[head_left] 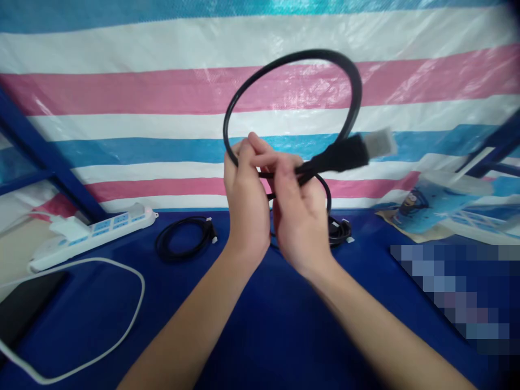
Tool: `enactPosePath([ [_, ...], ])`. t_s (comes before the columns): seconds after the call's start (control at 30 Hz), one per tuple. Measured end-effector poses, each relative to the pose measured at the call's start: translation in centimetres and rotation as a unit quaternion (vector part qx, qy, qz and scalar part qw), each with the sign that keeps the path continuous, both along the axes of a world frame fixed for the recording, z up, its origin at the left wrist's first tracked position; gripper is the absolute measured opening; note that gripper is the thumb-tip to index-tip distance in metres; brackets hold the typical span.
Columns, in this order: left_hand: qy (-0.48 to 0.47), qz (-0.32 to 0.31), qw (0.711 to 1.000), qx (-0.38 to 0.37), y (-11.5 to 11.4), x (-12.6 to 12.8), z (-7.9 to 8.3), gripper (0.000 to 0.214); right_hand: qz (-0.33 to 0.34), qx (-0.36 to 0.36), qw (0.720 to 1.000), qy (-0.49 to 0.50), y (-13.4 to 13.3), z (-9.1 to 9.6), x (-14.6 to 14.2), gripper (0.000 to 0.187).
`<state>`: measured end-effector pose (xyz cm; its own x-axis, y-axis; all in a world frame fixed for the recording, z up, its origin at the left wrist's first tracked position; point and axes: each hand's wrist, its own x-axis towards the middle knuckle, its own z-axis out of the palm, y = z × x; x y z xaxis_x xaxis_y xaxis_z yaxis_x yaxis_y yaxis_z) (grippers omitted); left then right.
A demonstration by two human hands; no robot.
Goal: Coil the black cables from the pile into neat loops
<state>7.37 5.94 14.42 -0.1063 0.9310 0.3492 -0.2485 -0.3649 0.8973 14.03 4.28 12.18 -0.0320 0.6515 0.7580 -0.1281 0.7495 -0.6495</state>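
Note:
Both hands hold a black cable [292,56] up in front of me, above the blue table. The cable rises from my left hand [247,200] in a wide loop and comes back down by my right hand [303,216]. My left fingers are closed around the cable on the left side. With thumb and fingers, my right hand pinches it just behind the black connector [345,154], whose pale, capped-looking end points right and is blurred. A smaller bend of cable hangs behind my right hand. My hands touch or nearly touch each other.
On the blue table [252,325] lie a coiled black cable [182,257] and another partly hidden coil [339,232]. At left are a white power strip [117,225], a white cord [142,287] and a dark flat device [32,298]. A blue cup [430,203] stands right, near a pixelated area.

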Motion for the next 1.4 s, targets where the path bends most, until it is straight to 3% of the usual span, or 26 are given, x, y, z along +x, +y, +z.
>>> enactPosePath([
  [0.03,-0.054,0.034,0.998,0.019,0.4,-0.3,0.1,0.005,0.010,-0.026,0.999,0.027,0.2,0.4,0.5,0.021],
  [0.07,-0.111,0.063,0.991,0.034,0.7,-0.9,0.2,0.008,0.025,-0.053,0.997,0.049,0.4,0.8,1.2,0.025],
  [0.13,-0.116,0.031,0.992,0.027,1.3,-2.6,0.9,0.029,0.089,-0.114,0.988,0.049,0.7,1.5,2.7,0.027],
  [0.23,0.046,-0.048,0.997,0.028,0.8,-5.0,2.2,0.025,0.205,-0.226,0.944,-0.126,1.1,2.1,4.7,0.017],
  [0.33,0.231,-0.075,0.967,0.072,-0.9,-5.6,2.8,0.025,0.230,-0.251,0.892,-0.299,1.4,2.2,5.4,0.022],
  [0.47,0.409,-0.104,0.904,0.074,-1.9,-4.5,2.2,0.025,0.198,-0.174,0.902,-0.341,1.2,2.7,5.5,0.006],
  [0.57,0.428,-0.102,0.894,0.079,-1.5,-4.0,1.8,0.027,0.152,-0.190,0.915,-0.323,0.7,3.5,6.0,0.011],
  [0.7,0.343,-0.002,0.932,0.120,-0.9,-4.4,2.3,0.034,0.080,-0.205,0.936,-0.275,0.5,3.6,6.0,0.011],
  [0.8,0.167,0.048,0.980,0.095,-0.5,-4.9,2.8,0.035,0.119,-0.201,0.964,-0.126,0.9,3.0,5.1,0.012],
  [0.87,0.124,0.027,0.990,0.062,-0.4,-5.2,2.8,0.034,0.171,-0.233,0.956,-0.058,1.0,2.8,4.8,0.013],
  [0.93,0.190,-0.016,0.979,0.067,-0.4,-5.4,2.6,0.032,0.171,-0.269,0.947,-0.051,1.0,2.9,5.0,0.011],
  [1.03,0.333,-0.124,0.933,0.066,-0.9,-5.0,2.3,0.024,0.113,-0.298,0.935,-0.154,0.7,3.3,6.1,0.008],
  [1.1,0.344,-0.172,0.922,0.046,-1.3,-4.3,2.3,0.021,0.077,-0.281,0.926,-0.240,0.5,3.5,6.5,0.012],
  [1.17,0.267,-0.176,0.947,0.030,-1.7,-3.8,2.6,0.023,0.040,-0.233,0.942,-0.236,0.2,3.7,6.5,0.015],
  [1.27,0.035,-0.158,0.987,0.006,-1.7,-3.7,3.4,0.035,0.067,-0.188,0.976,-0.088,-0.1,3.7,5.7,0.015],
  [1.4,-0.202,-0.150,0.967,-0.037,-1.3,-3.9,3.8,0.045,0.175,-0.163,0.971,-0.008,-0.3,3.4,4.1,0.010],
])
